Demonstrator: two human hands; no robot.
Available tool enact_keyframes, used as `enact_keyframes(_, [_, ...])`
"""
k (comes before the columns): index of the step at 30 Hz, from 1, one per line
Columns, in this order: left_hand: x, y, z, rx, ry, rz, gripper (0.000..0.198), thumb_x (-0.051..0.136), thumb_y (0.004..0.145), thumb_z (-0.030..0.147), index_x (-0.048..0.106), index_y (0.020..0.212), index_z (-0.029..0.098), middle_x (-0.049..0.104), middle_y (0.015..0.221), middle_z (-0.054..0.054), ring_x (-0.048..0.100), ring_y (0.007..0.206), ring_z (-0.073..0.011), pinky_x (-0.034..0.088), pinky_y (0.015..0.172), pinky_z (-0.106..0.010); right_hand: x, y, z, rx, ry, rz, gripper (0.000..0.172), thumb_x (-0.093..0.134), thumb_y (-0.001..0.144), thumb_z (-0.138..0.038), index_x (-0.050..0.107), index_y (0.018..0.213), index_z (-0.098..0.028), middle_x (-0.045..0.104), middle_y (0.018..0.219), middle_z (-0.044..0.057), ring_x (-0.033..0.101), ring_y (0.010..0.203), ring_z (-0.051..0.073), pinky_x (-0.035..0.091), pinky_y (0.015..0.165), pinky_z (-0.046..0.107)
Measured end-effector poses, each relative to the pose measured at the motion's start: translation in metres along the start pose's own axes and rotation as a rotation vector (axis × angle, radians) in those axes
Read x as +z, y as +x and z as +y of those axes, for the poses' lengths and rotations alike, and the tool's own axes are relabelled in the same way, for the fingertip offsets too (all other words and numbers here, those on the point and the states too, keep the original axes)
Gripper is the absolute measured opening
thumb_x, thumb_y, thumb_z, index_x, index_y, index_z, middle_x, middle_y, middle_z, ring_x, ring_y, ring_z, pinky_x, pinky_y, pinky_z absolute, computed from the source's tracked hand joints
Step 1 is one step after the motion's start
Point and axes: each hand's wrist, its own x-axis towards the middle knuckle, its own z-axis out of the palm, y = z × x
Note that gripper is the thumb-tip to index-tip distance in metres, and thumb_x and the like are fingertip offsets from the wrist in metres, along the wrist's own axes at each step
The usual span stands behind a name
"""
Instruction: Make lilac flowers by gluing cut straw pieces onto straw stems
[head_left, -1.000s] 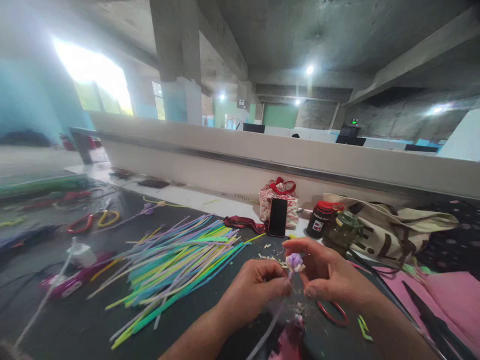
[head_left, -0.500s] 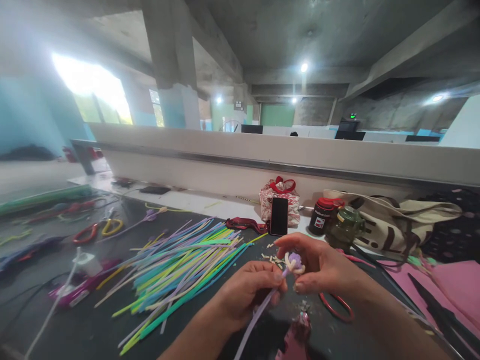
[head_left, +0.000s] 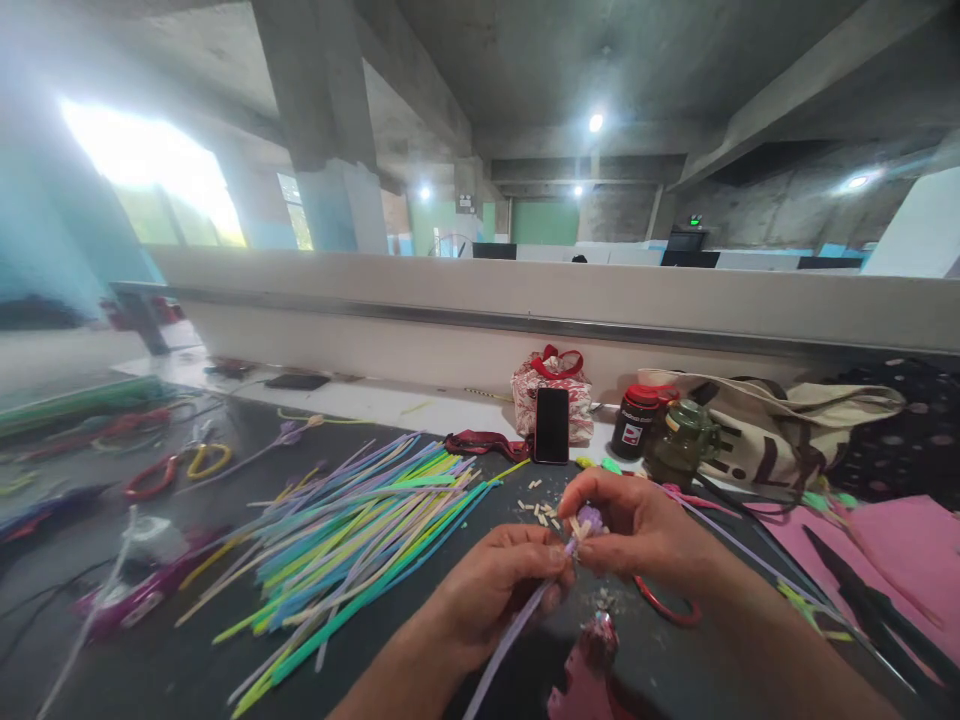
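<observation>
Flower [head_left: 591, 518], purple and cream: held between both hands above the dark table [head_left: 420, 650]. Stem [head_left: 504, 650], purple: pinched by the left hand [head_left: 514, 565]. Right hand [head_left: 637, 520]: curled about the bloom; whether petals are gripped cannot be told. Pipe cleaners [head_left: 352, 545], multicoloured: heaped leftward. Phone [head_left: 552, 426]: stood before a patterned bag [head_left: 525, 392].

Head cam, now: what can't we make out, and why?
All head view:
- Purple flower head: partly hidden by right hand.
- Purple stem: gripped stretch hidden by left hand; near end cut off by bottom edge.
- Pink object: cut off, bottom edge.
- Black bottle: small label print illegible.
</observation>
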Motion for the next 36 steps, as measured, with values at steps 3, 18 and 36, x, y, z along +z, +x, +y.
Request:
enact_keyframes(3, [-0.001,0.000,-0.001,0.000,0.014,0.012,0.020,0.062,0.065,0.029,0.057,0.060,0.011,0.048,0.043,0.002,0.031,0.032,-0.0027,0.012,0.035,-0.019,0.002,0.001,0.000,0.015,-0.019,0.014,0.023,0.070,0.067,-0.018,0.056,0.085,-0.017,0.051,0.057,-0.008,0.043,0.049,0.005,0.030,0.044,0.016])
enact_keyframes(18, [-0.018,-0.001,-0.004,-0.003,-0.214,0.001,0.017,0.063,0.067,0.027,0.057,0.066,0.011,0.047,0.046,0.003,0.037,0.037,-0.0036,0.018,0.035,-0.015,-0.015,-0.006,0.007,0.014,-0.163,0.282,0.036,0.062,0.074,-0.034,0.054,0.107,-0.021,0.059,0.087,0.001,0.047,0.057,0.009,0.033,0.049,0.022])
enact_keyframes(36, [0.004,0.002,-0.004,0.243,-0.346,0.277,0.027,0.076,0.054,0.027,0.058,0.068,0.013,0.063,0.058,-0.002,0.042,0.039,-0.0031,0.017,0.035,-0.016,0.033,-0.021,0.053,0.212,-0.061,0.193,0.034,0.053,0.077,-0.052,0.059,0.073,-0.020,0.050,0.057,-0.001,0.042,0.045,0.011,0.035,0.042,0.023])
